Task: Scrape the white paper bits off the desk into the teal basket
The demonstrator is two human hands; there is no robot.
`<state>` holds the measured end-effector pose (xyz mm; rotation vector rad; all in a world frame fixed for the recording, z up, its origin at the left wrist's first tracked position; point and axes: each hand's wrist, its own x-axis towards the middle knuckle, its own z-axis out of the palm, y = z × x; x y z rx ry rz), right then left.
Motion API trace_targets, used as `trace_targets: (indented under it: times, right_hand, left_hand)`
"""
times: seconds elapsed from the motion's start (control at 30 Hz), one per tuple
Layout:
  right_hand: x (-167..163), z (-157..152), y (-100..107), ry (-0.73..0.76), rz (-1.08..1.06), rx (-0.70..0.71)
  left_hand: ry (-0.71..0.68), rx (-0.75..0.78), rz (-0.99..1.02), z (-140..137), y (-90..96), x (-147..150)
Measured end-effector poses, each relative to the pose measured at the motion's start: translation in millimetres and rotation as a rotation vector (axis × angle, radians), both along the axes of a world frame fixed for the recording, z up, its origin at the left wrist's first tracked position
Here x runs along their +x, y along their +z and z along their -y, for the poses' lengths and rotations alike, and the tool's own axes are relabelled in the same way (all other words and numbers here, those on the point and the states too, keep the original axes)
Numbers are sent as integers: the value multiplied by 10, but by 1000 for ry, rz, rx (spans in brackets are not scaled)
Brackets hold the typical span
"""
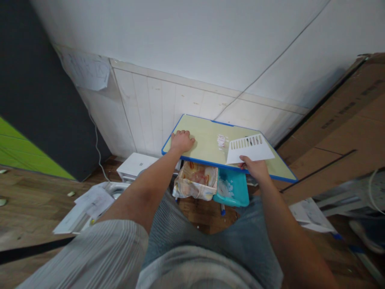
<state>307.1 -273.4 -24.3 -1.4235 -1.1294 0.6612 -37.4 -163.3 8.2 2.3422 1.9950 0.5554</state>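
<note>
From the head view: holding a white slotted sheet (251, 152) in the right hand (254, 166), pinched at its near edge with the thumb on top, over the right half of a pale yellow tabletop (204, 128). Flat on the surface or slightly raised: cannot tell. Along the far side of the sheet, a row of rounded slots. Resting the left hand (182, 141) palm down near the tabletop's left end, fingers slightly bent, grip released.

On the cardboard (345, 120) at the right, dark printed lines, too blurred to read. On the paper (90, 72) against the wall at the left, faint strokes, likewise unreadable. On the white box (138, 164) at lower left, a small dark mark, too small to make out.

All round the tabletop, blue edging; close behind its far side, white wall panelling (168, 96), with a grey cable (270, 66) running down across it. Widest room for moving between the left hand and a small heap of whitish scraps (221, 141); less at the right end. Tight between scraps and sheet. Below the front edge, side by side, a bag-lined bin (195, 192) and a turquoise tray (240, 198).
</note>
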Motion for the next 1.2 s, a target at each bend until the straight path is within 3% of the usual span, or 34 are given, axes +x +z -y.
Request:
trace_targets:
  times: [0.2,0.67,1.2]
  right_hand:
    - [123,68,12,-59,-110,42]
    - [192,-196,15,-288,-150,128]
    - [166,-130,-26,-177,-98,66]
  left_hand:
    - [11,7,-20,-28,-19,-17]
    - [7,-3,-31,5,9,-5]
    - [6,1,-22,-30,-10,-7]
